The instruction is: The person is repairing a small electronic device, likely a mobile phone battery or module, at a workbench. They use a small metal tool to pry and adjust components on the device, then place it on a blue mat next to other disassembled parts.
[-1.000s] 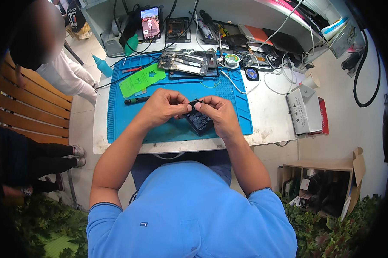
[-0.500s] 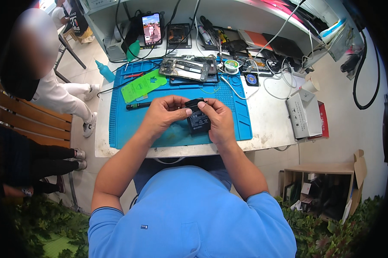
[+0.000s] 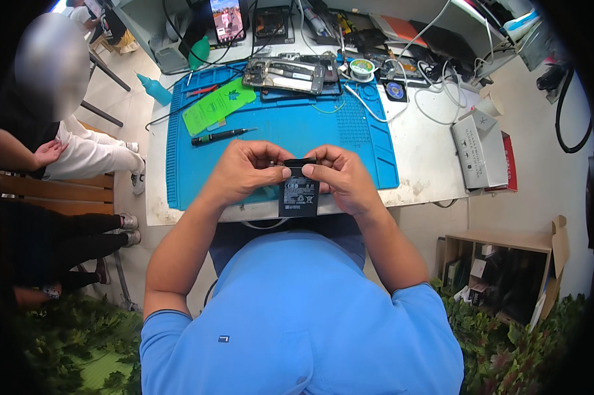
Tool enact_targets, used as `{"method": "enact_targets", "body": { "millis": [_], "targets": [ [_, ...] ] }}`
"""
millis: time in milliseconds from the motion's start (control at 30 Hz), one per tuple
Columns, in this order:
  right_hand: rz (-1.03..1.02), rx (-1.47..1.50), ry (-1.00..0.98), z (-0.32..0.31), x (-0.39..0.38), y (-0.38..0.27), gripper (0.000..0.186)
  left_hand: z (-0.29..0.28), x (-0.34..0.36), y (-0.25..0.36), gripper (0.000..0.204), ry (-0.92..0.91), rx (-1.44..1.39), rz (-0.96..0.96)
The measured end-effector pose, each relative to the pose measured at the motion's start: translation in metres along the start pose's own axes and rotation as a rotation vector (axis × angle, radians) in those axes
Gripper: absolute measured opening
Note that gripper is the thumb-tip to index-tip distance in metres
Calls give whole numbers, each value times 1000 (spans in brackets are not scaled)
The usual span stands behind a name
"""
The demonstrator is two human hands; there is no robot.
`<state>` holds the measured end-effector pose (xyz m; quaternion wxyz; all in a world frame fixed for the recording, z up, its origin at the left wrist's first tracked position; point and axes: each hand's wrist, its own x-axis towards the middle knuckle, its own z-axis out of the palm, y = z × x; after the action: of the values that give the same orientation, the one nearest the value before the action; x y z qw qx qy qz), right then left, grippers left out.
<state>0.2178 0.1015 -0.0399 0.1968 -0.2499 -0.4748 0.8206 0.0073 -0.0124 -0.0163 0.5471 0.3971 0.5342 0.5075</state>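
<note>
A flat black battery (image 3: 299, 197) with printed labels hangs upright between my hands, over the near edge of the blue repair mat (image 3: 369, 151). My left hand (image 3: 247, 171) pinches its top left corner with thumb and fingers. My right hand (image 3: 343, 176) grips the top right corner, thumb on the printed face, near a narrow black strip along the top. Beyond my hands lie a black screwdriver (image 3: 213, 138) with a green band, a bright green card (image 3: 211, 112) and an opened phone (image 3: 277, 76) with its inner parts showing.
Along the back are a lit phone (image 3: 226, 21), a solder spool (image 3: 361, 70), tools and tangled cables. A teal bottle (image 3: 155, 89) stands left, an open white box (image 3: 475, 151) right. At far left, other people (image 3: 80, 164) are beside a wooden bench, one bare hand (image 3: 49, 153) showing.
My hands have turned the battery from a slant to nearly straight and brought it lower, toward me. A bystander's hand has appeared at the left.
</note>
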Motion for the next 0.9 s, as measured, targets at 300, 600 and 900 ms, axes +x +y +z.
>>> {"method": "enact_targets", "body": {
  "millis": [300, 600, 900],
  "targets": [
    [86, 9, -85, 14, -38, 16, 25, 2, -37, -14, 23, -48, -83, -119],
    [80, -31, -76, 15, -48, 20, 22, 4, -47, -27, 18, -47, -148, -85],
    [-134, -209, -105, 7, -54, 29, 17, 3, -50, -26, 14, -95, -125, -5]
  ]
}}
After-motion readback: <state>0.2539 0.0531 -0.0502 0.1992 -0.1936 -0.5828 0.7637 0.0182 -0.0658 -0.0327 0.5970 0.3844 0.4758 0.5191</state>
